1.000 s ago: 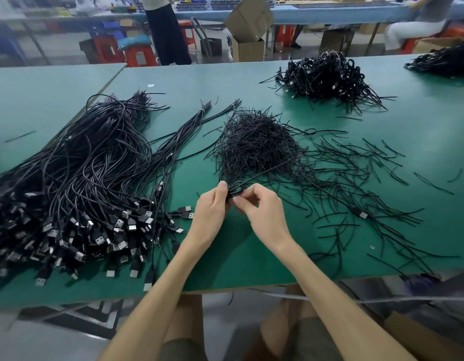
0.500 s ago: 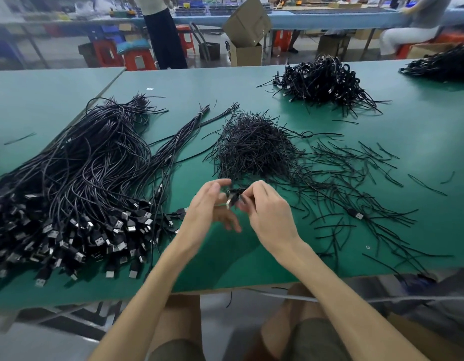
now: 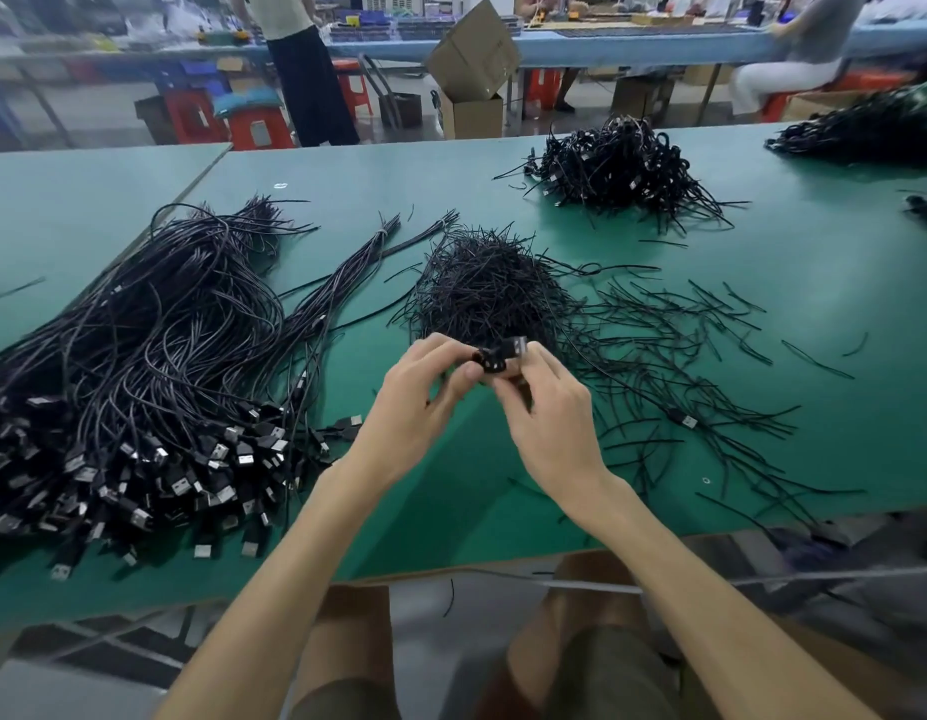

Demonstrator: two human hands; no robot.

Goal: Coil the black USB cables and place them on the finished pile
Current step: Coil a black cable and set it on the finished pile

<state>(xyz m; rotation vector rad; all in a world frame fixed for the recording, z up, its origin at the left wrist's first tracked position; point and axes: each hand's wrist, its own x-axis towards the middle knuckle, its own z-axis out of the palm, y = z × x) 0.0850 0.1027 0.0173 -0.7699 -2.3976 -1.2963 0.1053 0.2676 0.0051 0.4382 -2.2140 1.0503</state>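
A small coiled cable point(image 3: 495, 360) is sitting pinched between both hands, just above the table point(image 3: 814, 283) and straight in front of the person, w/ its USB plug point(image 3: 517, 346) poking up out of the bundle. The left hand point(image 3: 417, 407) is curling thumb and fingers round the coil's near-left side, prob. to stop the loops springing open. The right hand point(image 3: 552, 423) is gripping the other side w/ fingertips bent in on it, and seems to be working a tie round the middle (the tie itself is too thin and hidden to make out, so that's a guess). Directly beyond the hands a heap of ties point(image 3: 487, 293) is lying within easy reach, w/ loose ties point(image 3: 684, 356) straggling off to the right of the right hand. To the left of the left hand the uncoiled cables point(image 3: 154, 356) are fanning out, plugs toward the person's edge, presumably so the next one can be grabbed by its plug. The finished pile point(image 3: 622, 171) is lying well beyond the right hand, apart from everything near. The coil isn't on it yet, so binding comes first, then a reach fwd and right.
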